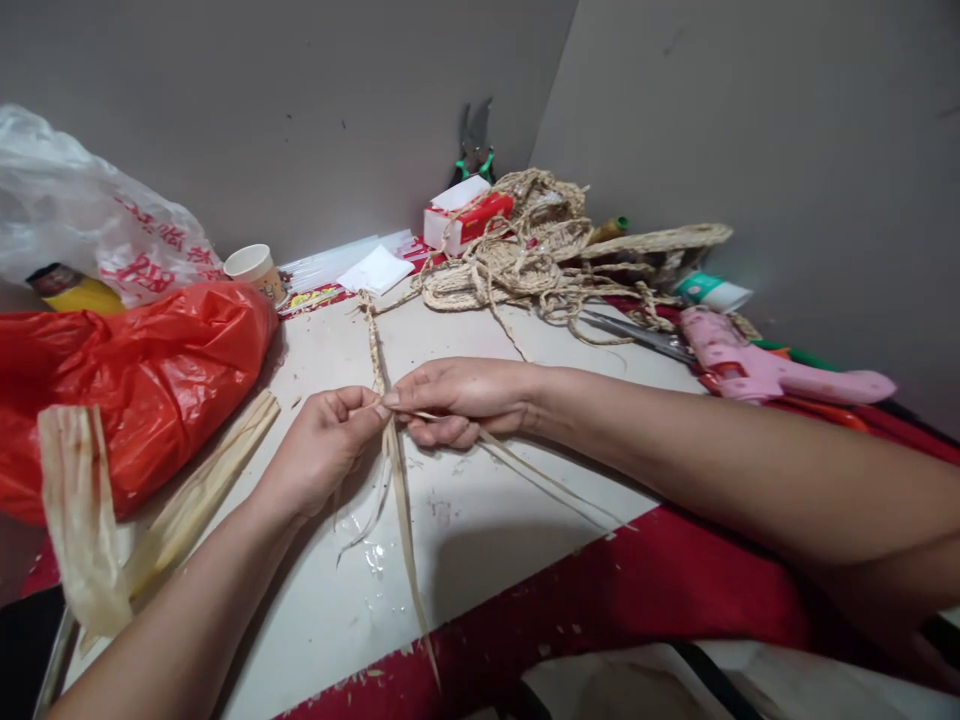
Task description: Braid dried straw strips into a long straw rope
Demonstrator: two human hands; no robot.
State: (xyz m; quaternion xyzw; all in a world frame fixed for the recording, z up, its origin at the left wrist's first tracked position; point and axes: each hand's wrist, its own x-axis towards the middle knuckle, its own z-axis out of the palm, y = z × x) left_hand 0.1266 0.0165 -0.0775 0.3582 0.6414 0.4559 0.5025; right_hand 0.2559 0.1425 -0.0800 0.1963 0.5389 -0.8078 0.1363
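A braid of pale dried husk strips [375,345] runs from the far side of the white table toward me. At its near end my left hand [334,430] pinches the strips between thumb and finger. My right hand [457,395] meets it there, its fingers closed on the same strips. One long loose strip [409,535] hangs down between the hands toward the table's near edge. Other thin strands [540,475] trail to the right from under my right hand. The exact crossing of the strips is partly covered by my fingertips.
Left lie a red plastic bag [202,370], flat husk pieces [199,490] and a paper cup [251,265]. Behind are a red-and-white box [469,225], pruning shears [475,145] and a heap of braided cord [517,265]. Scissors [645,335] and a pink glue gun [750,360] lie right.
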